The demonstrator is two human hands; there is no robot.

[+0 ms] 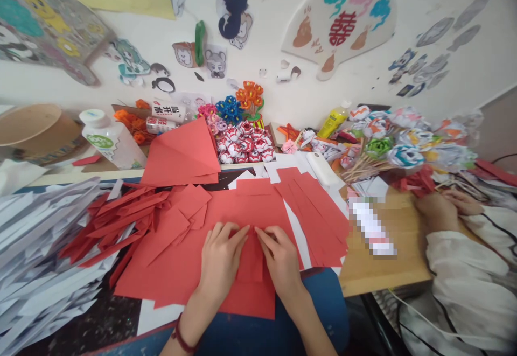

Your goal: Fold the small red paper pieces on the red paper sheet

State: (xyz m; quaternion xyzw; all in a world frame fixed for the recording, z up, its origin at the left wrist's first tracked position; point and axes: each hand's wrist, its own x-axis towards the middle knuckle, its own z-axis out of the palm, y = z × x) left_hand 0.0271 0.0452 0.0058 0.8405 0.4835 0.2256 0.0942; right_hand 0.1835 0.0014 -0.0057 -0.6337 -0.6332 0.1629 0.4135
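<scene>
Both my hands meet over a small red paper strip [249, 264] lying on large red paper sheets [194, 286]. My left hand [222, 256] pinches the strip's upper edge between thumb and forefinger. Close beside it, my right hand [280, 256] pinches the same edge from the other side. The fingertips nearly touch, so the exact fold there is hidden. Left of my hands lie small red paper rectangles [197, 205] and a heap of folded red paper strips [125, 216]. Long cut red strips [313, 216] lie to the right.
A big pile of folded white paper [44, 259] covers the left side. Paper flowers [246, 141] and a white bottle [111, 139] stand along the back. At the right, a co-worker's hands [440, 210] work over a wooden board [388, 270], near more paper flowers [407, 148].
</scene>
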